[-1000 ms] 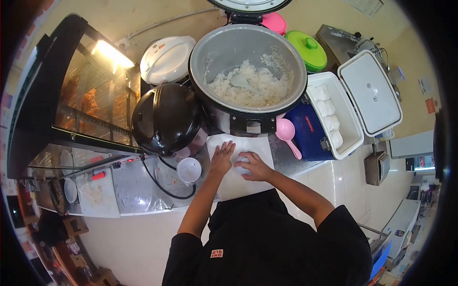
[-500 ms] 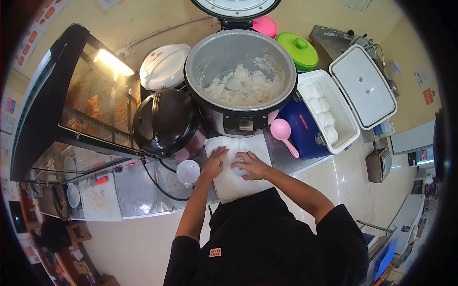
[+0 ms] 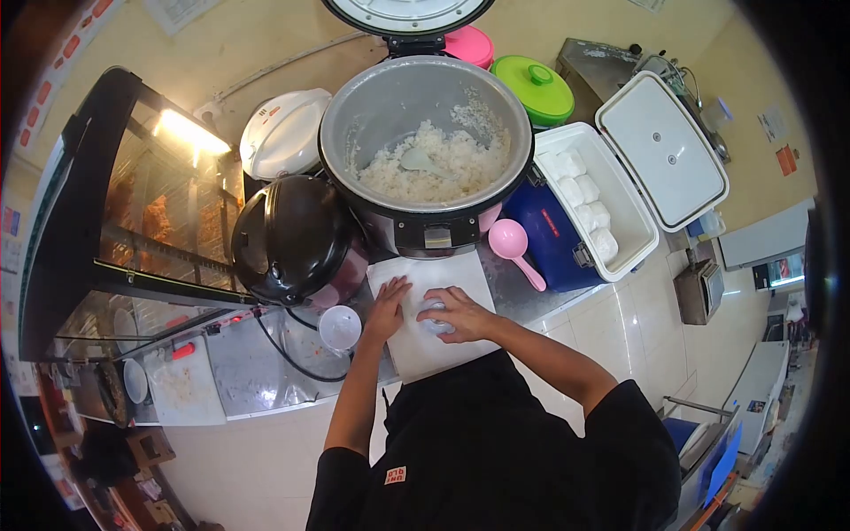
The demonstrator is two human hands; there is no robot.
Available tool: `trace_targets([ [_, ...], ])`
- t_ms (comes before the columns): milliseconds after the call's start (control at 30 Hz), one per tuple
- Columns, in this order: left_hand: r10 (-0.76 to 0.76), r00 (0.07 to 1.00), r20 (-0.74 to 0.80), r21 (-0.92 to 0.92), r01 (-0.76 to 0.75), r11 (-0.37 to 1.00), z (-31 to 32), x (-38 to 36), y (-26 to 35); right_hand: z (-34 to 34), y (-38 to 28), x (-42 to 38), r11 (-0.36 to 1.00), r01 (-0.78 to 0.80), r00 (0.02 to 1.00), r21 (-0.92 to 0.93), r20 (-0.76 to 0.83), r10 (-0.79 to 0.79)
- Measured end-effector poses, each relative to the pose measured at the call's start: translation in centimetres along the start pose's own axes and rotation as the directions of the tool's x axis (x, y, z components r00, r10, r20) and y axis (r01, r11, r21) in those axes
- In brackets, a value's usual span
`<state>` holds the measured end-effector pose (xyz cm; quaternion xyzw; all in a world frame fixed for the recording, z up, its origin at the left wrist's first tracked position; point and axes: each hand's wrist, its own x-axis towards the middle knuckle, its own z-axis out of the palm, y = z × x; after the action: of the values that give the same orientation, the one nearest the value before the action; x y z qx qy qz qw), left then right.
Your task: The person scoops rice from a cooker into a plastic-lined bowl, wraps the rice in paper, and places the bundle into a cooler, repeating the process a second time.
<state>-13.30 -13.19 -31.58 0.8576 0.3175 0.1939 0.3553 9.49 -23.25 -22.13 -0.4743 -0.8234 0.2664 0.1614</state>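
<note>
My left hand (image 3: 387,310) lies with its fingers stretched out on the left part of a white sheet of wrapping paper (image 3: 443,276). My right hand (image 3: 460,314) curls from above around a small pale bowl (image 3: 433,320) on the same paper; the fingers hide much of its shape. Just beyond the paper stands a large open rice cooker (image 3: 425,221), with cooked rice (image 3: 460,150) and a pale rice paddle (image 3: 421,160) inside. A pink scoop (image 3: 516,250) rests to the right of the paper. Left of my left hand is a small white cup (image 3: 340,327).
A dark-lidded cooker (image 3: 297,234) stands left of the rice cooker, near a lit glass food cabinet (image 3: 164,199). To the right, an open blue cooler box (image 3: 540,221) holds several white wrapped bundles (image 3: 587,199). A cutting board (image 3: 186,385) lies at the far left of the counter.
The view has shifted slightly. My right hand has closed more around the small pale bowl, of which more shows now. My left hand stays flat on the paper.
</note>
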Motion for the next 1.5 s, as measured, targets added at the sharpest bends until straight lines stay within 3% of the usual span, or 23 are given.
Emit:
trace_targets([
  [67,0.006,1.0,-0.004,0.013,-0.006,1.0,-0.1,0.0,0.0,-0.6,-0.5,-0.1,0.999,-0.009,1.0,0.033,-0.006,0.009],
  [133,-0.103,0.995,0.015,-0.264,0.103,0.959,-0.5,0.0,0.7,-2.4,-1.8,0.0,0.997,-0.032,0.999,0.076,-0.004,0.033],
  [167,-0.152,0.988,0.031,-0.393,0.151,0.907,-1.0,0.1,1.1,-3.8,-2.8,0.0,0.965,-0.049,0.999,0.257,0.032,0.043],
  [233,-0.224,0.966,0.128,-0.837,0.226,0.498,-2.5,0.8,5.2,-7.2,-5.5,-0.3,0.807,-0.1,0.993,0.583,0.109,0.044],
  [267,-0.232,0.954,0.191,-0.948,0.24,0.207,-2.9,0.8,7.5,-8.7,-6.4,-0.1,0.854,-0.059,0.997,0.516,0.079,0.021],
  [300,-0.205,0.936,0.286,-0.956,0.294,0.009,-2.9,0.5,9.2,-10.0,-7.3,0.1,0.893,-0.021,0.999,0.449,0.053,-0.003],
  [367,-0.094,0.89,0.446,-0.846,0.384,-0.37,-2.6,-0.5,11.8,-13.4,-9.2,0.4,0.977,0.017,1.0,0.213,-0.025,-0.012],
  [467,0.058,0.86,0.507,-0.724,0.461,-0.513,-1.6,-3.2,12.8,-21.9,-10.1,3.0,0.996,-0.028,0.994,0.09,0.111,0.018],
  [533,-0.033,0.857,0.515,-0.753,0.433,-0.496,-1.4,-4.0,13.4,-26.7,-8.4,6.9,0.999,-0.033,0.998,-0.042,-0.051,0.031],
  [600,-0.086,0.867,0.491,-0.772,0.388,-0.503,-1.2,-4.8,13.2,-29.0,-3.5,12.1,0.983,-0.092,0.994,-0.161,-0.078,0.08],
  [667,-0.101,0.897,0.431,-0.784,0.317,-0.533,-1.4,-5.2,12.3,-28.7,3.0,16.7,0.924,-0.162,0.983,-0.347,0.03,0.184],
  [733,-0.155,0.916,0.37,-0.823,0.245,-0.512,-2.1,-5.2,11.9,-27.6,6.5,20.5,0.833,-0.252,0.905,-0.493,0.185,0.383],
  [833,-0.24,0.92,0.309,-0.864,0.166,-0.476,-4.2,-4.5,12.3,-24.1,11.2,24.0,0.708,-0.205,0.816,-0.676,0.282,0.505],
  [967,-0.204,0.953,0.224,-0.821,0.071,-0.567,-4.5,-4.4,11.2,-22.6,12.2,25.9,0.711,-0.249,0.763,-0.657,0.319,0.562],
  [1067,-0.345,0.906,0.244,-0.823,0.006,-0.568,-3.9,-3.8,11.0,-21.8,13.7,26.1,0.711,-0.242,0.746,-0.66,0.342,0.571],
  [1167,-0.459,0.84,0.29,-0.859,0.018,-0.511,-3.4,-2.8,10.9,-21.7,14.1,27.0,0.712,-0.277,0.691,-0.645,0.381,0.614],
  [1267,-0.542,0.764,0.351,-0.909,0.138,-0.394,-2.9,-2.7,10.3,-21.5,14.6,27.8,0.685,-0.395,0.601,-0.612,0.392,0.696],
  [1333,-0.444,0.829,0.341,-0.818,0.029,-0.574,-2.5,-2.6,9.6,-21.7,15.0,27.8,0.677,-0.471,0.548,-0.566,0.414,0.727],
  [1400,-0.406,0.858,0.314,-0.794,0.002,-0.608,-2.6,-2.3,9.5,-22.0,15.6,27.2,0.742,-0.458,0.608,-0.49,0.436,0.663],
  [1433,-0.414,0.858,0.303,-0.829,0.024,-0.558,-3.0,-1.9,9.7,-22.2,15.8,26.9,0.772,-0.447,0.637,-0.452,0.445,0.629],
  [1500,-0.404,0.863,0.302,-0.864,0.069,-0.498,-3.5,-1.6,9.9,-23.7,15.8,26.3,0.867,-0.26,0.756,-0.426,0.468,0.457],
])
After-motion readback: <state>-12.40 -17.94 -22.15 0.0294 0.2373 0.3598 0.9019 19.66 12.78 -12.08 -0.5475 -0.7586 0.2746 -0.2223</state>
